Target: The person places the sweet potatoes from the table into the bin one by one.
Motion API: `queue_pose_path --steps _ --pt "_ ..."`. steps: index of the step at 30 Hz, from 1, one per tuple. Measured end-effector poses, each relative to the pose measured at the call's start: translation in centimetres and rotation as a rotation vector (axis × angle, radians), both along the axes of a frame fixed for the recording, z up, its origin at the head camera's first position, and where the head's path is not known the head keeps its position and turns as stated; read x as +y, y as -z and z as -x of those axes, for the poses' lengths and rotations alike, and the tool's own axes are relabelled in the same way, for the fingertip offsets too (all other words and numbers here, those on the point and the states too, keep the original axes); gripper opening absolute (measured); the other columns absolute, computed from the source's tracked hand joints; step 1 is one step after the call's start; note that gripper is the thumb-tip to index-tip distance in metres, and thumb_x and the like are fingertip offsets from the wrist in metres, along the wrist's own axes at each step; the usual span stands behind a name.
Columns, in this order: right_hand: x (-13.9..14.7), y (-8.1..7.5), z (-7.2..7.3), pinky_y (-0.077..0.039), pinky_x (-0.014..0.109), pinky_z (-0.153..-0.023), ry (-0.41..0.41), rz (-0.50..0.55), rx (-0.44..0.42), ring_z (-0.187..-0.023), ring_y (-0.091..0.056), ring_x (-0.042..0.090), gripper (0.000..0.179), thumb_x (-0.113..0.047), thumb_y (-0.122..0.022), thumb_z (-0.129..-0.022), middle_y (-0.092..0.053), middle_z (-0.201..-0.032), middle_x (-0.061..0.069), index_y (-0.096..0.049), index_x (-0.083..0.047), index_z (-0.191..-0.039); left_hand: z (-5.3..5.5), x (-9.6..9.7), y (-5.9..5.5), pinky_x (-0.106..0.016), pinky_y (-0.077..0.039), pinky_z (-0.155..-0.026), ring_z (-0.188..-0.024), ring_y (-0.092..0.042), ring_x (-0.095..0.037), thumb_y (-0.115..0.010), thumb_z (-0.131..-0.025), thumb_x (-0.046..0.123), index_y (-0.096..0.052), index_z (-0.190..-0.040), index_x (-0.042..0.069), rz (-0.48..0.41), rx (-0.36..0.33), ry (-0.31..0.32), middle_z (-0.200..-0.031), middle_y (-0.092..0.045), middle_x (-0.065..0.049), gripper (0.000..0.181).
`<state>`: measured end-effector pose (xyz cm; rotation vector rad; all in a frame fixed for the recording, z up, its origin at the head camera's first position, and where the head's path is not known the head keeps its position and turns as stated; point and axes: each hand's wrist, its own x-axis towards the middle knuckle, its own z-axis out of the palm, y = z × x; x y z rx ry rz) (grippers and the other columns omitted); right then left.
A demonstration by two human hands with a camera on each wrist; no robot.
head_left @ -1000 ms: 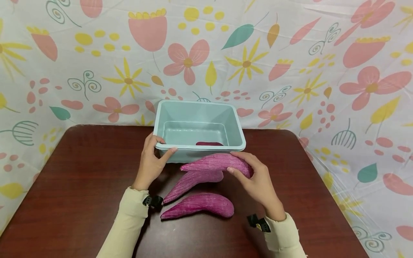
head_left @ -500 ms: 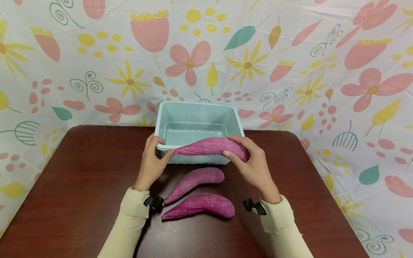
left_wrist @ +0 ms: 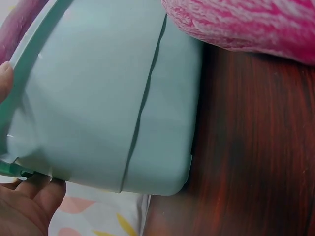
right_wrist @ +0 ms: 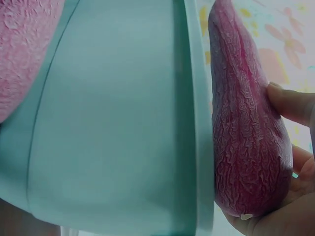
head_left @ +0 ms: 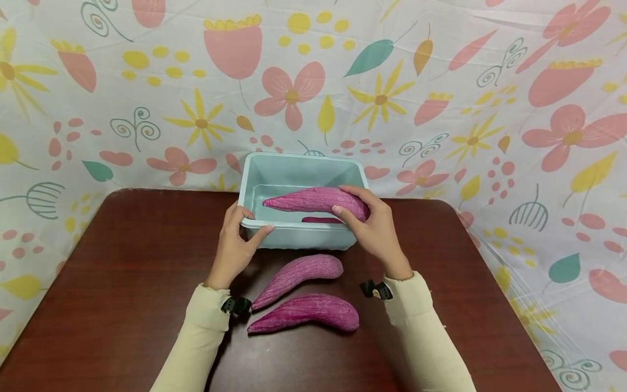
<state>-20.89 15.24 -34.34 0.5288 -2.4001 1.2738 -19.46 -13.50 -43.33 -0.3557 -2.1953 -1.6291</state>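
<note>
My right hand [head_left: 377, 228] grips a purple sweet potato [head_left: 313, 200] by its thick right end, thumb on the near side. In the head view it appears over the pale blue plastic bin [head_left: 294, 235], its thin tip pointing left. The right wrist view shows the sweet potato [right_wrist: 248, 128] beside the bin's rim [right_wrist: 199, 123]. My left hand [head_left: 234, 245] holds the bin's front left corner, fingers over the rim and thumb along the front. Inside the bin, part of another dark purple piece [head_left: 320, 220] shows behind the front wall.
Two more purple sweet potatoes lie on the dark wooden table [head_left: 122, 294] in front of the bin: a paler one [head_left: 301, 275] and a deeper-coloured one [head_left: 308, 313] nearer me. A flower-patterned cloth [head_left: 289, 65] hangs behind the bin.
My right hand has carried the sweet potato up and away from me, from in front of the bin to over it. The left hand keeps its hold on the corner.
</note>
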Motion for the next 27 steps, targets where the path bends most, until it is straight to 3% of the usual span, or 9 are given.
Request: queue_pose_path --steps 8,16,27 --pt "-0.4 0.2 2.3 -0.047 0.042 -0.09 -0.008 -0.029 -0.051 -0.103 -0.062 0.021 0.042 -0.024 -0.08 -0.091 -0.07 -0.122 0.006 -0.069 -0.015 -0.13 0.0 0.1 0.2 -0.054 -0.043 -0.086 -0.125 -0.046 -0.031 -0.08 -0.092 0.02 -0.047 -0.102 0.007 -0.01 0.003 0.005 -0.156 -0.035 -0.014 0.037" --pt "-0.8 0.7 4.2 -0.048 0.044 -0.094 0.001 -0.052 -0.108 -0.109 -0.062 0.025 0.043 -0.026 -0.08 -0.092 -0.068 -0.125 0.01 -0.068 -0.013 -0.131 -0.1 -0.1 0.2 -0.052 -0.042 -0.084 -0.121 -0.047 -0.03 -0.08 -0.091 0.02 -0.047 -0.103 0.007 -0.001 0.003 -0.008 -0.155 -0.037 -0.014 0.037" --pt "-1.1 1.1 5.3 -0.048 0.047 -0.096 -0.007 -0.041 -0.106 -0.111 -0.062 0.029 0.038 -0.023 -0.076 -0.094 -0.069 -0.123 0.011 -0.069 -0.01 -0.129 -0.1 0.1 0.0 -0.052 -0.041 -0.083 -0.116 -0.048 -0.029 -0.08 -0.091 0.019 -0.046 -0.103 0.007 -0.003 0.002 -0.004 -0.157 -0.035 -0.013 0.038"
